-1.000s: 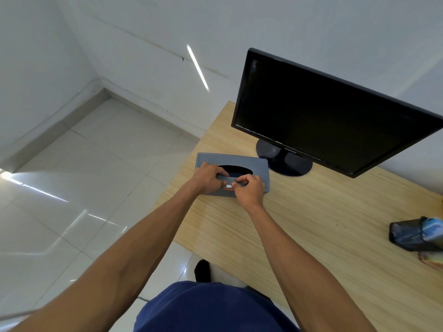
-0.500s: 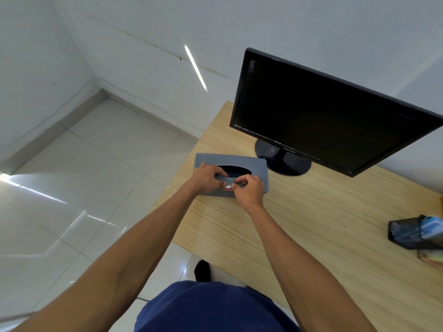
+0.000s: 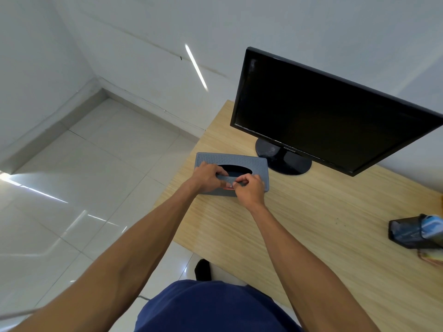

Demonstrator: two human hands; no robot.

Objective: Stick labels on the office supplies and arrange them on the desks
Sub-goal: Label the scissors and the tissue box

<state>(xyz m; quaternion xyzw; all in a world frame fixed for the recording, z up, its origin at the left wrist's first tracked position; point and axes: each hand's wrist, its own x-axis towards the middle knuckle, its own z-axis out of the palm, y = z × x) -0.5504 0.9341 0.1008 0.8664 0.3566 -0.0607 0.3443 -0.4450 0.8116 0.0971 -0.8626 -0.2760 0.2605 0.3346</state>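
A grey tissue box with a dark oval opening lies on the wooden desk, near its left edge and in front of the monitor. My left hand grips the box's near edge, fingers curled over the top by the opening. My right hand is at the front side of the box and pinches a small red and white label against it. The two hands almost touch.
A black monitor on a round stand is behind the box. A black mesh holder with a blue and white item stands at the desk's right edge. White tiled floor lies left of the desk.
Both hands stay on the tissue box. The right fingers have shifted slightly along the label on the front side.
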